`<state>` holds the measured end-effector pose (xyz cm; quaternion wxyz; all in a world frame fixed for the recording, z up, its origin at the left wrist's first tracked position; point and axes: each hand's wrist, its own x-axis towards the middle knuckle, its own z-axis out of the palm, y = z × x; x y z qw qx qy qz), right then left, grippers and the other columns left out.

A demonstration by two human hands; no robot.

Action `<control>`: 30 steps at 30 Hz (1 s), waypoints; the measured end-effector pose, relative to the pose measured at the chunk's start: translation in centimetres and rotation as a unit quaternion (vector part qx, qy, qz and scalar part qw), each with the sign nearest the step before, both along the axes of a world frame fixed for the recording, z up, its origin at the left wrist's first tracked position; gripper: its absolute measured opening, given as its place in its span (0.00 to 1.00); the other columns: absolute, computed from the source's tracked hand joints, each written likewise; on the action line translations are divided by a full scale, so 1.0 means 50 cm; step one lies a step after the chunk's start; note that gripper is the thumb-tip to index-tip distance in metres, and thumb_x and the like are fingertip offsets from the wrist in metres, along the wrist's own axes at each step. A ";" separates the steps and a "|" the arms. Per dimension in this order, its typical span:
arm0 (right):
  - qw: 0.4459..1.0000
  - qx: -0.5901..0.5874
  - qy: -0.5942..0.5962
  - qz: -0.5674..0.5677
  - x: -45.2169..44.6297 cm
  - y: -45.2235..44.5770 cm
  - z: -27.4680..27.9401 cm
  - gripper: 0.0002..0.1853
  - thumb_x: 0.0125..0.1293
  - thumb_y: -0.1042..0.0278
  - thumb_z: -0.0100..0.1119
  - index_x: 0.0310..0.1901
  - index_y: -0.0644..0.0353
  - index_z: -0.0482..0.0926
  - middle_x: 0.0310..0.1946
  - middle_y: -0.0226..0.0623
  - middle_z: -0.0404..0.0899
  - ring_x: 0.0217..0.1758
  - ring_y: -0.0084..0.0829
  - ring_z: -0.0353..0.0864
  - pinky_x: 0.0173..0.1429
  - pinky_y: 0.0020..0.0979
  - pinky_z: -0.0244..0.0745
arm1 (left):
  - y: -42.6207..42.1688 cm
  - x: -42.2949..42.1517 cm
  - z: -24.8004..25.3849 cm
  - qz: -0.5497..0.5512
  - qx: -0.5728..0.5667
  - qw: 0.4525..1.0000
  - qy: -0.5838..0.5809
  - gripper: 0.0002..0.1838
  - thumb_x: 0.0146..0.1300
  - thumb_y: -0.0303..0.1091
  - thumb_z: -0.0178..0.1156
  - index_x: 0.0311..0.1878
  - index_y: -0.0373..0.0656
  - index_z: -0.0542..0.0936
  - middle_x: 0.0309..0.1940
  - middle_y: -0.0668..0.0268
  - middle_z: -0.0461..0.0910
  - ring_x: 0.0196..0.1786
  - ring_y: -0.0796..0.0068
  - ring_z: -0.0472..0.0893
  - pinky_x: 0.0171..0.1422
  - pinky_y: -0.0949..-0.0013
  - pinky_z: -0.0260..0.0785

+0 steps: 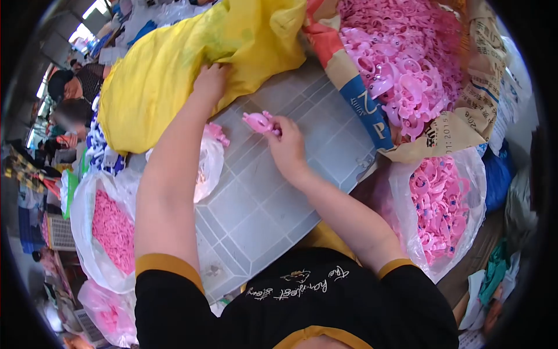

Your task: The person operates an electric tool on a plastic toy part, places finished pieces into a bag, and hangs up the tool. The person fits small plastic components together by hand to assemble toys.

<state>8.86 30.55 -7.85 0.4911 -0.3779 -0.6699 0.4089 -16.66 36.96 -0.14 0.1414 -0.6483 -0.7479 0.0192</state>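
Observation:
My right hand is over the grey tabletop, thumb and fingers closed on a small pink plastic piece with a rounded, toy-like shape. My left hand is at the yellow woven sack, its fingers curled into a fold of the fabric; the fingertips are partly hidden. Below that hand, another pink plastic piece lies at the top of a clear plastic bag, beside my left forearm.
At the upper right, a large printed paper sack gapes over many pink plastic parts. A clear bag of pink parts stands right of the table. Another white bag with small pink pieces is at the left. Another person is at far left.

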 end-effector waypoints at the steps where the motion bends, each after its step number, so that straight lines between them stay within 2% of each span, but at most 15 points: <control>1: 1.000 -0.002 -0.005 0.007 -0.001 0.002 0.007 0.14 0.58 0.78 0.67 0.47 0.63 0.79 0.40 0.45 0.80 0.41 0.43 0.80 0.48 0.38 0.76 | -0.003 0.009 0.017 -0.011 -0.025 0.999 -0.030 0.24 0.66 0.35 0.58 0.66 0.50 0.75 0.61 0.59 0.76 0.61 0.50 0.75 0.62 0.53 0.73; 4: 0.998 0.029 -0.048 0.022 -0.025 0.012 0.020 0.14 0.58 0.77 0.66 0.46 0.64 0.79 0.40 0.45 0.80 0.42 0.44 0.81 0.49 0.39 0.76 | -0.024 0.007 0.036 -0.069 -0.034 0.993 -0.088 0.22 0.67 0.34 0.58 0.64 0.43 0.77 0.61 0.53 0.78 0.61 0.48 0.77 0.64 0.53 0.71; 5: 0.997 0.024 -0.065 0.030 -0.039 0.017 0.025 0.13 0.59 0.76 0.64 0.46 0.63 0.79 0.42 0.47 0.80 0.44 0.46 0.80 0.51 0.41 0.75 | -0.053 0.036 0.059 -0.025 -0.027 0.988 -0.147 0.21 0.67 0.34 0.57 0.61 0.39 0.78 0.58 0.49 0.80 0.59 0.48 0.79 0.65 0.54 0.71; 7: 0.994 0.016 -0.098 0.046 -0.070 0.024 0.035 0.11 0.61 0.74 0.61 0.46 0.63 0.78 0.45 0.49 0.80 0.49 0.52 0.80 0.54 0.46 0.75 | -0.112 0.066 0.091 -0.004 -0.001 0.989 -0.147 0.20 0.67 0.34 0.57 0.61 0.39 0.78 0.57 0.49 0.81 0.59 0.49 0.79 0.65 0.55 0.71; 11: 0.991 0.023 -0.101 0.087 -0.130 0.029 0.024 0.11 0.62 0.70 0.61 0.46 0.62 0.80 0.45 0.47 0.81 0.49 0.50 0.81 0.55 0.46 0.75 | -0.242 0.088 0.129 -0.003 0.081 0.988 -0.133 0.18 0.67 0.35 0.59 0.57 0.38 0.81 0.53 0.49 0.83 0.56 0.50 0.81 0.61 0.56 0.72; 13: 0.991 0.025 -0.092 0.093 -0.153 0.025 0.019 0.12 0.61 0.69 0.62 0.46 0.61 0.81 0.44 0.46 0.82 0.50 0.49 0.81 0.55 0.46 0.75 | -0.320 0.120 0.154 0.051 0.099 0.975 -0.190 0.15 0.67 0.35 0.60 0.51 0.37 0.83 0.46 0.49 0.85 0.50 0.50 0.84 0.56 0.57 0.75; 16: 0.988 0.060 -0.093 0.106 -0.178 0.021 0.007 0.15 0.63 0.65 0.64 0.51 0.59 0.84 0.41 0.47 0.83 0.45 0.48 0.83 0.52 0.42 0.77 | -0.435 0.155 0.147 0.061 0.116 0.966 -0.222 0.11 0.66 0.35 0.59 0.45 0.40 0.85 0.38 0.51 0.85 0.42 0.48 0.84 0.47 0.54 0.75; 20: 0.981 0.074 -0.120 0.133 -0.181 0.019 -0.001 0.18 0.66 0.59 0.60 0.56 0.50 0.84 0.42 0.49 0.84 0.45 0.49 0.83 0.50 0.44 0.77 | -0.535 0.207 0.146 0.112 0.122 0.948 -0.270 0.11 0.66 0.33 0.62 0.45 0.35 0.85 0.36 0.50 0.86 0.39 0.55 0.87 0.46 0.63 0.77; 22: 0.973 0.076 -0.151 0.155 -0.180 0.016 -0.006 0.18 0.68 0.58 0.58 0.58 0.46 0.83 0.43 0.50 0.83 0.45 0.51 0.83 0.51 0.45 0.77 | -0.552 0.221 0.127 0.121 0.125 0.946 -0.272 0.10 0.66 0.34 0.61 0.44 0.38 0.85 0.37 0.50 0.85 0.40 0.51 0.85 0.45 0.59 0.76; 24: 0.968 0.047 -0.175 0.173 -0.176 0.003 0.012 0.20 0.69 0.60 0.57 0.60 0.51 0.81 0.43 0.53 0.83 0.46 0.52 0.83 0.53 0.47 0.76 | -0.558 0.236 0.111 0.119 0.123 0.948 -0.270 0.10 0.66 0.34 0.61 0.43 0.39 0.85 0.37 0.51 0.85 0.40 0.50 0.85 0.45 0.57 0.75; 26: 0.979 0.077 -0.072 0.174 -0.181 0.002 -0.014 0.21 0.69 0.61 0.56 0.62 0.56 0.77 0.44 0.53 0.81 0.51 0.54 0.81 0.57 0.48 0.75 | -0.554 0.246 0.098 0.103 0.125 0.949 -0.271 0.10 0.66 0.33 0.61 0.43 0.37 0.85 0.37 0.51 0.85 0.41 0.52 0.85 0.46 0.58 0.75; 28: 0.977 0.093 -0.118 0.149 -0.168 0.002 -0.024 0.21 0.69 0.61 0.58 0.60 0.60 0.75 0.47 0.51 0.80 0.56 0.55 0.78 0.60 0.49 0.74 | -0.555 0.262 0.095 0.106 0.130 0.944 -0.285 0.09 0.66 0.31 0.61 0.43 0.36 0.85 0.37 0.51 0.86 0.41 0.53 0.86 0.46 0.59 0.76; 30: 0.980 0.100 -0.120 0.121 -0.103 -0.012 0.007 0.19 0.68 0.63 0.58 0.58 0.60 0.75 0.47 0.50 0.80 0.57 0.55 0.77 0.60 0.50 0.74 | -0.562 0.284 0.097 0.104 0.136 0.940 -0.295 0.08 0.66 0.29 0.62 0.43 0.35 0.85 0.38 0.52 0.86 0.40 0.53 0.86 0.47 0.60 0.76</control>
